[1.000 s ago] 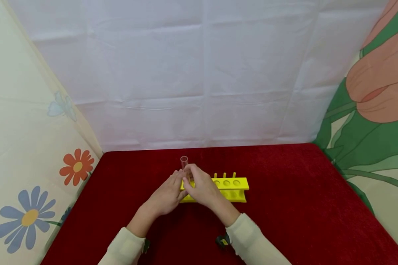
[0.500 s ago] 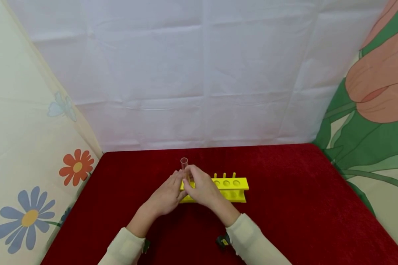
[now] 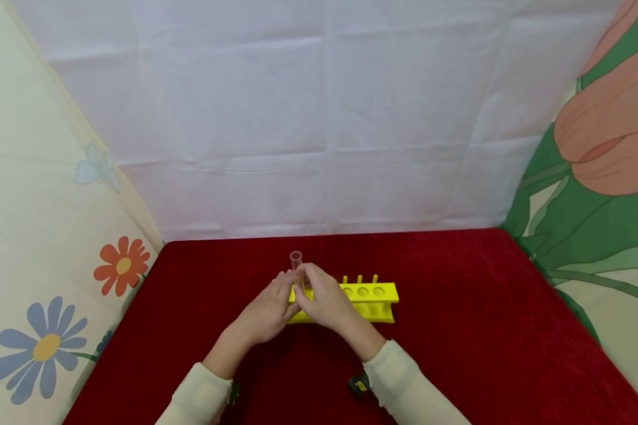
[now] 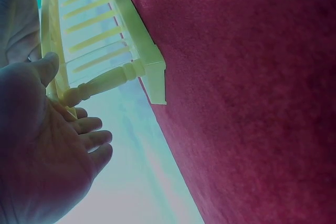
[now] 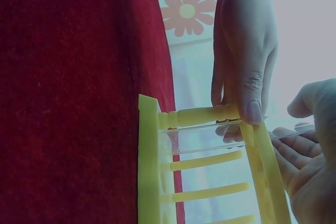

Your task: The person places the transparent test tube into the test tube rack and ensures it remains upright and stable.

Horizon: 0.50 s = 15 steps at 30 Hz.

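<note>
A clear test tube [image 3: 296,260] stands upright in the leftmost hole of a yellow test tube rack [image 3: 378,291]. My right hand [image 3: 326,301] holds the tube's upper part between thumb and fingers, above the rack's top bar. In the right wrist view, the tube's lower part [image 5: 202,139] passes down between the rack's bars, close to its base. My left hand [image 3: 263,313] grips the rack's left end. Its thumb [image 5: 253,111] lies on the top bar, and its other fingers [image 4: 94,139] reach behind the end post [image 4: 102,84].
The rack stands on a red cloth-covered table [image 3: 484,330]. Several yellow pegs [image 3: 360,278] rise along its back. A white sheet [image 3: 319,118] hangs behind the table, with flower-patterned cloth [image 3: 48,348] at the sides.
The test tube has sunk slightly in the rack, its rim a little lower against the right hand. Both hands have stayed in nearly the same place.
</note>
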Motion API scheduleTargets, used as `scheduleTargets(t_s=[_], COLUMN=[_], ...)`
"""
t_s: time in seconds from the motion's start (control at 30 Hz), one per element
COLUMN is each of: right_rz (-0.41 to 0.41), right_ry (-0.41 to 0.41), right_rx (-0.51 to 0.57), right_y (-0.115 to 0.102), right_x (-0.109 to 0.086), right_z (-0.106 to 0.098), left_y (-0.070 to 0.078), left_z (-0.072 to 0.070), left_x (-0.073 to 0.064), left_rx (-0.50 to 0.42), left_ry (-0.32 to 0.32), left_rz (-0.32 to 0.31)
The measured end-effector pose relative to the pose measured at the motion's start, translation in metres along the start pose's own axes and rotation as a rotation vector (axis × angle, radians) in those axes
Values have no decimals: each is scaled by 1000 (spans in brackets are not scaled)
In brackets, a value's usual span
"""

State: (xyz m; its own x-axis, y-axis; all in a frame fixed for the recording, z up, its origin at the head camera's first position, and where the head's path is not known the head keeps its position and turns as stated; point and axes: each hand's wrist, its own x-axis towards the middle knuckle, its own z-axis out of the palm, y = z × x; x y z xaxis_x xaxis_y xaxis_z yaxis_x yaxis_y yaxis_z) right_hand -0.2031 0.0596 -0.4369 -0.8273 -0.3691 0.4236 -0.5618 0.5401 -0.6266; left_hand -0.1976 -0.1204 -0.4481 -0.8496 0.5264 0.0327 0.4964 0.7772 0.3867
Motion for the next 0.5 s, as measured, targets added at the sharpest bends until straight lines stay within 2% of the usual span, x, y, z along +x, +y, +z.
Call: scheduleTargets(t_s=[0.27, 0.5], right_rz=[-7, 7], right_ry=[9, -2], right_rx=[43, 71], right_y=[2, 3], right_x=[0, 0], right_z=[0, 1], left_y=[-2, -2], left_z=[2, 2], left_x=[2, 2], left_rx=[16, 5], left_ry=[30, 29], left_rz=[22, 22])
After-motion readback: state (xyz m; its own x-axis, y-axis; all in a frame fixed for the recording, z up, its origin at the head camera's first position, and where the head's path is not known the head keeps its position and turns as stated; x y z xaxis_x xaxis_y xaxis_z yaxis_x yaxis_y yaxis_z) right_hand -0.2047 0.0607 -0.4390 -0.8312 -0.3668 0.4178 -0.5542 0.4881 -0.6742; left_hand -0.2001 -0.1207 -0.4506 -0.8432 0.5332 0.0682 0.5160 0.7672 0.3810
